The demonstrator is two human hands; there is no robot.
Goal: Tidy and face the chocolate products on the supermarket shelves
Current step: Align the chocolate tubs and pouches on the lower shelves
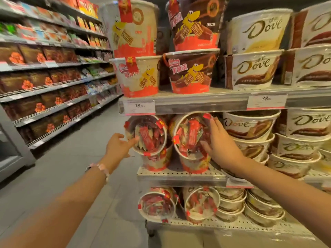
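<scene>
On the middle grey metal shelf [180,173], two round white tubs lie tipped with clear lids facing out. The right hand [219,141] presses flat, fingers straight, on the right-hand clear-lidded tub of red-wrapped wafers [189,135]. The left hand [119,144] reaches with loose fingers, fingertips just touching the left-hand clear-lidded tub [146,134].

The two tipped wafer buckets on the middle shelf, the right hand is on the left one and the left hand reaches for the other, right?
Not quite, the hands are swapped. In the head view the right hand rests on the right bucket, and the left hand reaches toward the left bucket.
</scene>
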